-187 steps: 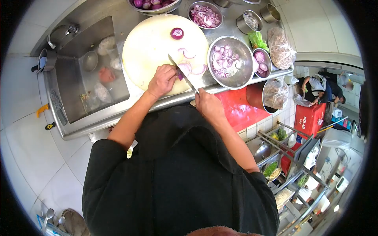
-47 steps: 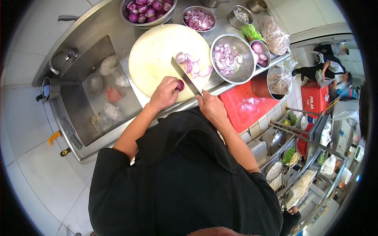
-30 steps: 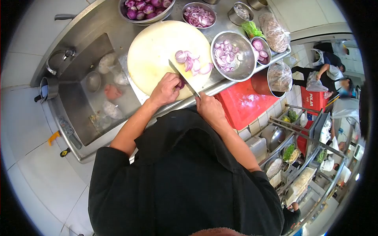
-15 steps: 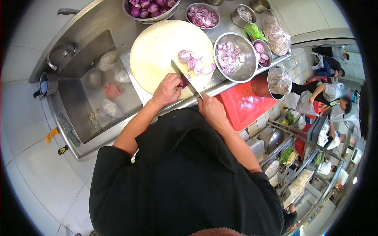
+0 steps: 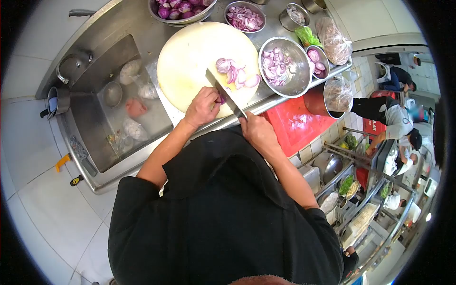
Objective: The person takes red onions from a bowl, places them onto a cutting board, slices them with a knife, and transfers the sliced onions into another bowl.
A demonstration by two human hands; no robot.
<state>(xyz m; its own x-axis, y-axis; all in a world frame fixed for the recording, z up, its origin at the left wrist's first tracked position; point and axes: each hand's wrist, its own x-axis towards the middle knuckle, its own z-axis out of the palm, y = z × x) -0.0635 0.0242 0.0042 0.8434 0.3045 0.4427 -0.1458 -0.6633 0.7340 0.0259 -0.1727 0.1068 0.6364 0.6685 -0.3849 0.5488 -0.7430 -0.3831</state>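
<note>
Two bare hands work at a steel desk (image 5: 156,35); the left hand (image 5: 202,108) has its fingers bent and clamped on a purple onion (image 5: 222,99) at five o'clock on the round board (image 5: 187,61); the right hand (image 5: 259,131) has its fingers closed round the handle of a knife (image 5: 223,91), blade pointing to eleven o'clock; loose slices (image 5: 241,80) lie at three to four o'clock; a bowl (image 5: 300,71) of slices sits just beyond, at three o'clock; the blade looks very near the left fingertips, so a rolling onion or wet grip could bring a cut; slices might also slide off the edge.
</note>
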